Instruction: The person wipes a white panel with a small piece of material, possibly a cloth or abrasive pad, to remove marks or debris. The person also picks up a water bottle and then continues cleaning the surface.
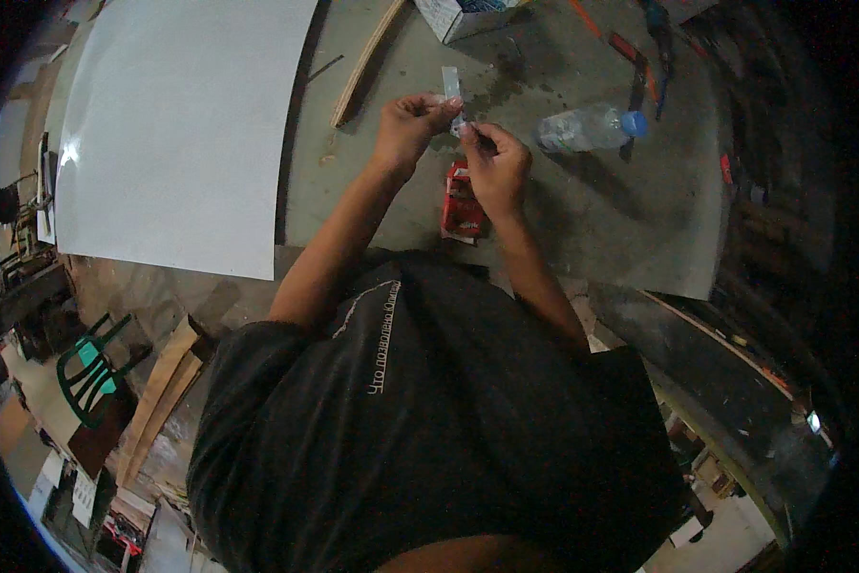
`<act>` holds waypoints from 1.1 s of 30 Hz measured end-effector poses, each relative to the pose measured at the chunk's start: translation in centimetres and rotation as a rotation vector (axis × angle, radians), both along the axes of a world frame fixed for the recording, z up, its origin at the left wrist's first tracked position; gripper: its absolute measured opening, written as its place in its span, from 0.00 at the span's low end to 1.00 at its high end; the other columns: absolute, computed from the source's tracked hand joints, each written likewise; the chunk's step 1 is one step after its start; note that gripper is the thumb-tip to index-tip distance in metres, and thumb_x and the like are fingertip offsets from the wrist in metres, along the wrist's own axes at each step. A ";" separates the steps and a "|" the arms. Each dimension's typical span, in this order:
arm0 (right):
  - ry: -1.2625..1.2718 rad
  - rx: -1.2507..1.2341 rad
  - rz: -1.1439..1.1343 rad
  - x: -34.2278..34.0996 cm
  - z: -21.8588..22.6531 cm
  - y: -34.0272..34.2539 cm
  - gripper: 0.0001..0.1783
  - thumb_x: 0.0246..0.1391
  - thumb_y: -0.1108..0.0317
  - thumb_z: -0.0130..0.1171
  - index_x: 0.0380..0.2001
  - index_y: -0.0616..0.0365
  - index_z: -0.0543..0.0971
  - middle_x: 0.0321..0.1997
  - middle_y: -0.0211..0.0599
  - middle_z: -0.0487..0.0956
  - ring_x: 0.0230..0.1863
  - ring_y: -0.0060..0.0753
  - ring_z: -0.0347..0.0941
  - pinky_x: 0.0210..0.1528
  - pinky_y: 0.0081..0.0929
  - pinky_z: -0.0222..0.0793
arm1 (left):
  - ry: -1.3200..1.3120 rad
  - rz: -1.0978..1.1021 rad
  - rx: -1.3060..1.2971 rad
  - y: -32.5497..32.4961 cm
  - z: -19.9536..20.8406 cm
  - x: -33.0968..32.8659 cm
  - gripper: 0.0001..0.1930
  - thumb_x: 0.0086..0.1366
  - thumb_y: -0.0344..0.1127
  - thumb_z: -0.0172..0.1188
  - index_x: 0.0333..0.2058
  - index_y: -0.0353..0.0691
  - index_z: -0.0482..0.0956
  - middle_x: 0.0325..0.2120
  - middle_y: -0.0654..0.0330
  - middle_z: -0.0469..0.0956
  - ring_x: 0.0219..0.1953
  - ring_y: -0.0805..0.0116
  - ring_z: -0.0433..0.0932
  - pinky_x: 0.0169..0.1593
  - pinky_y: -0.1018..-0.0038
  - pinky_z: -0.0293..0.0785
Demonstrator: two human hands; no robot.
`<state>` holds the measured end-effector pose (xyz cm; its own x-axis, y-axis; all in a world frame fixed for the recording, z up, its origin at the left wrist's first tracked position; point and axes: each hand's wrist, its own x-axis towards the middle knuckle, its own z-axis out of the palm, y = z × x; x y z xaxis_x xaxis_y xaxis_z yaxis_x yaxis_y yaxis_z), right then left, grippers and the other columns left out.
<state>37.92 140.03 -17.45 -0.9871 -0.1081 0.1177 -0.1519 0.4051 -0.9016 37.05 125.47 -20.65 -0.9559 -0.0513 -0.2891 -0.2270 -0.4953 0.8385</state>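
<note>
The left hand held a small, pale, see-through strip between thumb and fingertips, its upper end standing free above the grip. The right hand was closed in a narrow pinch just beside it, near the strip's lower end; whether it gripped the strip itself or a small piece next to it could not be told. The two hands nearly met at the fingertips, above the grey-green surface.

Just below the right hand, partly behind its wrist, a red packet lay between the two forearms, leaving a narrow gap there. To the right, near the knuckles, a clear plastic bottle lay on its side with its blue cap pointing away, limiting sideways room at that height; below the bottle, the surface ran on to its right-hand edge and near corner. Left of the left hand, a strip of surface separated it from a large white sheet, whose straight right edge ran toward the body. In that strip a wooden lath slanted, its near end close to the hand.

Beyond the fingertips, past some damp-looking dark patches, stood an open white box at the picture's top. Farther right lay an orange-and-dark tool, well apart from both hands.
</note>
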 end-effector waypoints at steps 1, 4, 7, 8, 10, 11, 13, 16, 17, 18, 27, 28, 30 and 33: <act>0.029 0.032 0.011 -0.1 0.4 0.1 0.17 0.54 0.59 0.64 0.32 0.66 0.79 0.27 0.43 0.80 0.29 0.28 0.77 0.33 0.28 0.69 | -0.004 0.008 -0.028 0.0 0.3 0.1 0.08 0.61 0.35 0.66 0.30 0.37 0.80 0.27 0.64 0.81 0.31 0.77 0.77 0.38 0.78 0.72; -0.009 0.153 0.005 0.0 1.9 -0.2 0.15 0.54 0.61 0.64 0.30 0.66 0.80 0.26 0.44 0.81 0.27 0.32 0.78 0.32 0.29 0.70 | 0.008 0.030 -0.084 0.2 1.3 0.1 0.08 0.61 0.35 0.66 0.29 0.37 0.80 0.27 0.64 0.81 0.31 0.78 0.76 0.37 0.79 0.70; 0.082 0.211 -0.001 0.4 2.2 -0.7 0.12 0.54 0.64 0.63 0.29 0.65 0.80 0.24 0.43 0.80 0.25 0.36 0.78 0.30 0.31 0.71 | 0.027 -0.003 -0.129 0.0 1.4 0.1 0.07 0.61 0.35 0.66 0.29 0.38 0.81 0.27 0.65 0.81 0.31 0.77 0.76 0.37 0.79 0.70; 0.119 0.182 0.020 0.4 2.2 -0.7 0.12 0.54 0.64 0.62 0.29 0.64 0.80 0.24 0.43 0.80 0.24 0.37 0.78 0.30 0.31 0.71 | 0.032 -0.023 -0.144 -0.1 1.4 0.0 0.07 0.60 0.35 0.66 0.29 0.38 0.81 0.27 0.65 0.81 0.31 0.77 0.76 0.37 0.79 0.70; 0.188 0.124 0.063 0.3 2.3 -0.7 0.11 0.54 0.65 0.62 0.28 0.64 0.79 0.23 0.43 0.79 0.24 0.38 0.78 0.29 0.32 0.71 | 0.030 0.009 -0.074 -0.1 1.7 0.0 0.09 0.58 0.35 0.68 0.31 0.35 0.81 0.27 0.64 0.81 0.28 0.78 0.76 0.34 0.80 0.71; 0.189 0.123 0.069 0.4 2.6 -0.6 0.11 0.54 0.65 0.62 0.28 0.64 0.79 0.23 0.43 0.79 0.23 0.37 0.77 0.28 0.31 0.70 | 0.029 0.026 -0.038 -0.2 1.9 -0.1 0.10 0.57 0.35 0.69 0.31 0.33 0.82 0.26 0.63 0.81 0.27 0.79 0.76 0.32 0.80 0.71; 0.192 0.120 0.074 0.8 3.9 -0.7 0.10 0.54 0.66 0.61 0.27 0.64 0.79 0.23 0.43 0.79 0.23 0.37 0.77 0.28 0.30 0.70 | 0.058 0.086 -0.042 -0.9 3.4 -0.5 0.11 0.57 0.35 0.69 0.33 0.33 0.82 0.28 0.62 0.81 0.29 0.77 0.77 0.35 0.79 0.73; 0.119 0.102 0.118 1.5 4.4 -0.7 0.10 0.54 0.67 0.62 0.26 0.64 0.79 0.22 0.40 0.79 0.22 0.31 0.76 0.26 0.27 0.70 | 0.121 0.135 0.002 -2.6 4.2 -1.3 0.11 0.60 0.35 0.66 0.37 0.34 0.81 0.31 0.60 0.81 0.33 0.73 0.79 0.41 0.74 0.76; 0.122 0.072 0.110 1.8 4.7 -0.8 0.10 0.54 0.67 0.62 0.26 0.64 0.79 0.22 0.38 0.78 0.22 0.28 0.75 0.25 0.25 0.69 | 0.146 0.145 0.024 -3.3 4.4 -1.5 0.10 0.62 0.36 0.64 0.38 0.35 0.81 0.33 0.59 0.81 0.35 0.71 0.79 0.44 0.72 0.76; 0.126 0.044 0.100 2.2 5.1 -0.9 0.10 0.54 0.67 0.62 0.26 0.64 0.79 0.21 0.36 0.78 0.22 0.25 0.74 0.24 0.24 0.69 | 0.178 0.177 -0.029 -3.9 5.3 -1.2 0.13 0.62 0.37 0.63 0.40 0.34 0.80 0.35 0.59 0.81 0.37 0.70 0.80 0.45 0.71 0.76; 0.104 -0.088 0.125 3.1 7.4 -0.5 0.10 0.55 0.69 0.62 0.24 0.64 0.78 0.19 0.29 0.76 0.21 0.13 0.69 0.21 0.18 0.64 | 0.232 0.043 -0.152 -4.4 8.7 2.1 0.11 0.64 0.36 0.62 0.38 0.33 0.80 0.32 0.60 0.81 0.35 0.74 0.79 0.43 0.76 0.75; 0.142 -0.072 0.138 3.0 7.4 -0.4 0.10 0.55 0.69 0.62 0.24 0.64 0.78 0.19 0.29 0.76 0.20 0.13 0.68 0.21 0.17 0.63 | 0.239 -0.010 -0.195 -3.5 9.2 2.7 0.11 0.63 0.36 0.63 0.37 0.33 0.81 0.29 0.61 0.82 0.33 0.76 0.78 0.42 0.77 0.75; 0.170 -0.085 0.156 3.0 7.5 -0.4 0.10 0.54 0.69 0.62 0.23 0.64 0.78 0.19 0.29 0.76 0.20 0.14 0.68 0.22 0.18 0.62 | 0.257 -0.087 -0.216 -2.7 10.6 3.6 0.09 0.62 0.34 0.64 0.36 0.33 0.81 0.29 0.62 0.81 0.33 0.77 0.78 0.40 0.78 0.74; 0.077 -0.114 0.157 3.5 9.3 -0.9 0.09 0.53 0.70 0.64 0.23 0.64 0.78 0.19 0.29 0.75 0.21 0.15 0.69 0.22 0.19 0.61 | 0.254 -0.055 -0.211 -2.2 10.7 3.3 0.08 0.62 0.33 0.64 0.31 0.33 0.80 0.26 0.65 0.81 0.30 0.80 0.76 0.36 0.80 0.71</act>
<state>41.40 139.14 -8.14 -0.9469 -0.2417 0.2122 -0.2751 0.2670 -0.9236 40.38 123.28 -9.98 -0.9991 -0.0309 -0.0298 -0.0193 -0.2975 0.9545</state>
